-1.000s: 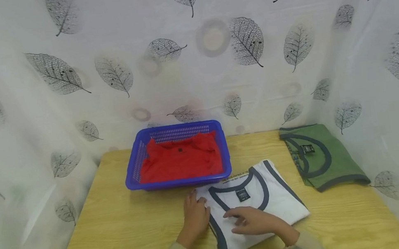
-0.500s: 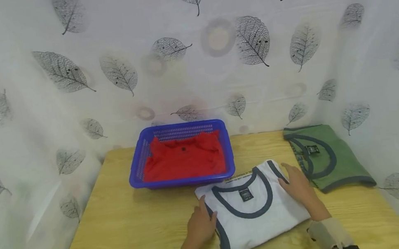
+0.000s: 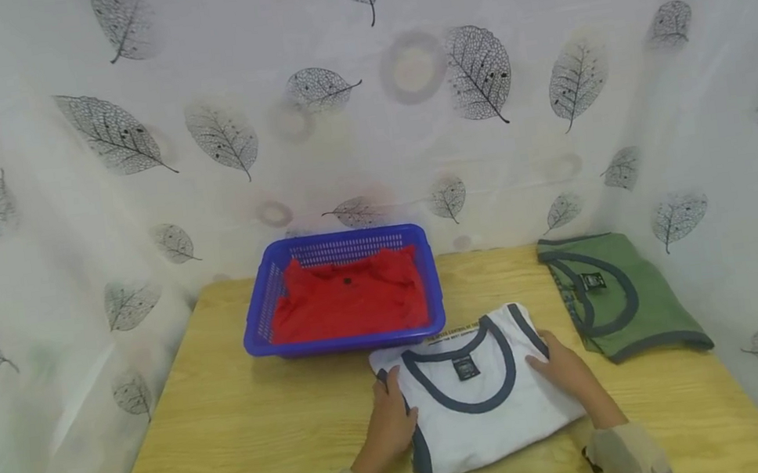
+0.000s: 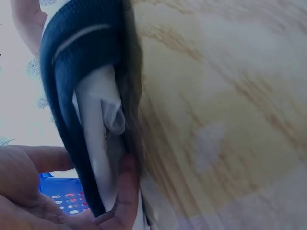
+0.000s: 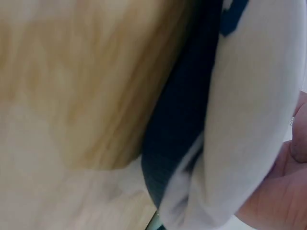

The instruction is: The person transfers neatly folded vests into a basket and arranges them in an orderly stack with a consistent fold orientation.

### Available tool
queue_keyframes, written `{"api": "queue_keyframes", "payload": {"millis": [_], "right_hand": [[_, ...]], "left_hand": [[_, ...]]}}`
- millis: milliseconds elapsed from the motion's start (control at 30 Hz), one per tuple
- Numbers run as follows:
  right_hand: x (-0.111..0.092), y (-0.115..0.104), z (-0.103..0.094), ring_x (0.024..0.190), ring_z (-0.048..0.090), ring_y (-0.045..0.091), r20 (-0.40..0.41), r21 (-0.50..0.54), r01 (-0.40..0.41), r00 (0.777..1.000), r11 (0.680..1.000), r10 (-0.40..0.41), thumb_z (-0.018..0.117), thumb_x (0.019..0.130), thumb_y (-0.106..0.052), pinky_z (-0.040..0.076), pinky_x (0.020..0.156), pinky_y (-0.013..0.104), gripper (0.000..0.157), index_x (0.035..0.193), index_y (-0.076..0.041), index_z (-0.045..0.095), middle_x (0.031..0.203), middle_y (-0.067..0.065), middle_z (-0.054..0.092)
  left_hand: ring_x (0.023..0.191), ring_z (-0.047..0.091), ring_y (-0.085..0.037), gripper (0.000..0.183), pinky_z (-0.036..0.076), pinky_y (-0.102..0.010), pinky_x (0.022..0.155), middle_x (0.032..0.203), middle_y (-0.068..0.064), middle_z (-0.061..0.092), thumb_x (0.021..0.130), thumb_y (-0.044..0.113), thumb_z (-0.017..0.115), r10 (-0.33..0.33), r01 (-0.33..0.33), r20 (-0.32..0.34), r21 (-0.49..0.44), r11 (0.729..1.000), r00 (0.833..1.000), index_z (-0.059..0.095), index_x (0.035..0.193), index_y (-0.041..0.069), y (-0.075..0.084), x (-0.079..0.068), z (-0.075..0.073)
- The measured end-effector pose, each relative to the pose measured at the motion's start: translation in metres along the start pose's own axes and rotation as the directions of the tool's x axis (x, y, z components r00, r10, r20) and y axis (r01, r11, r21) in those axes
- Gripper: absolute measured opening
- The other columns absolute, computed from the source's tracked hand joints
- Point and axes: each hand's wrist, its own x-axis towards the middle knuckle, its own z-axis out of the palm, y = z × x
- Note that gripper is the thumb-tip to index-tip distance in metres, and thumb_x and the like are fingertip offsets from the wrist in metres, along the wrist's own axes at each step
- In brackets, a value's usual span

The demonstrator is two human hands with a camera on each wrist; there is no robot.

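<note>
A folded white shirt (image 3: 488,432) with dark grey trim and a black neck label lies on the table in the head view. My left hand (image 3: 389,423) grips its left side, thumb on top. In the left wrist view, the left hand's fingers (image 4: 125,196) reach to the underside of the folded layers, beside the dark trim. At the opposite side, my right hand (image 3: 569,372) holds the shirt's edge with the thumb over the white cloth. The right wrist view has the shirt's folded edge (image 5: 244,120) hiding most of that hand.
Behind the shirt stands a blue plastic basket (image 3: 257,314) with a red garment (image 3: 348,307) inside. A folded green shirt (image 3: 650,306) with dark trim lies at the back right of the wooden table (image 3: 247,434). A leaf-printed curtain (image 3: 312,158) encloses the back and sides.
My right hand has moved from above the shirt's front to its right edge, then slightly closer along that edge. The left hand has shifted a little and now grips the left edge.
</note>
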Motion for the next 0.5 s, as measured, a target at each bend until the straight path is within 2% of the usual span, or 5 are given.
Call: {"api": "queue_keyframes", "payload": {"millis": [200, 400, 500], "right_hand": [[-0.009, 0.003, 0.006, 0.119, 0.043, 0.055, 0.028, 0.037, -0.037, 0.999, 0.999, 0.036, 0.053, 0.093, -0.026, 0.039, 0.098, 0.059, 0.062, 0.134, 0.015, 0.031, 0.131, 0.040, 0.041], [-0.017, 0.007, 0.006, 0.123, 0.039, 0.054, 0.096, 0.141, -0.110, 0.991, 0.984, 0.097, 0.048, 0.095, -0.034, 0.036, 0.101, 0.059, 0.065, 0.132, 0.018, 0.034, 0.132, 0.040, 0.040], [-0.022, 0.009, 0.007, 0.114, 0.050, 0.050, 0.135, 0.193, -0.119, 0.986, 0.974, 0.094, 0.049, 0.096, -0.032, 0.042, 0.098, 0.055, 0.061, 0.128, 0.018, 0.040, 0.123, 0.037, 0.051]], "left_hand": [[0.103, 0.054, -0.050, 0.065, 0.051, -0.054, 0.082, 0.120, -0.039, 0.040, 0.076, -0.008, 0.065, 0.021, -0.022, -0.027, -0.045, 0.999, 0.999, 0.036, 0.134, -0.002, -0.007, 0.001, -0.003], [0.093, 0.058, -0.045, 0.068, 0.053, -0.052, 0.079, 0.114, -0.035, 0.043, 0.078, -0.006, 0.065, 0.012, -0.015, -0.041, -0.060, 0.998, 0.999, 0.031, 0.137, -0.003, -0.019, 0.001, -0.006], [0.093, 0.058, -0.045, 0.069, 0.052, -0.053, 0.080, 0.114, -0.035, 0.045, 0.079, -0.002, 0.066, -0.004, 0.001, -0.037, -0.069, 0.998, 0.999, 0.029, 0.137, -0.004, -0.024, -0.002, -0.008]]}}
